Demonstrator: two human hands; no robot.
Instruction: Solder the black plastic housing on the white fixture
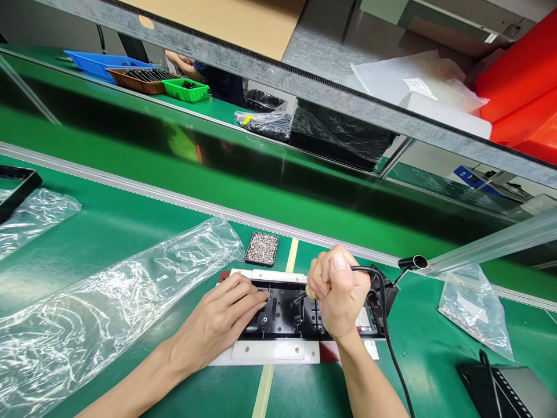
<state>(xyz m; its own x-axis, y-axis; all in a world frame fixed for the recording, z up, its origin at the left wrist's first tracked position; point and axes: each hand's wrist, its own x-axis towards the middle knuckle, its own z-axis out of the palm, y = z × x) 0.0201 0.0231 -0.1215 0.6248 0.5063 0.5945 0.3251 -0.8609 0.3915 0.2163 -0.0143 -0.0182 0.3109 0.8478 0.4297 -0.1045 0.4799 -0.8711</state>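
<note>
A long black plastic housing (282, 319) with ribs and small holes lies in a white fixture (276, 352) in front of me. My right hand (339, 290) is closed in a fist round a corded soldering iron (310, 292), whose yellowish end shows below the fingers. Its thin tip points down and left over the housing. My left hand (230, 310) rests over the housing's left end, thumb and fingertips pinched together at its inner face. Whatever sits between those fingertips is too small or hidden to make out. Behind the fixture stands a small black tray (261, 249) of tiny metal pieces.
A clear plastic bag (130, 302) stretches across the left of the green bench. To the right are a metal tube holder (413, 263), a bag of small parts (476, 310) and a black device (509, 389). A metal shelf edge (278, 75) crosses above; a co-worker's arm (185, 65) shows beyond.
</note>
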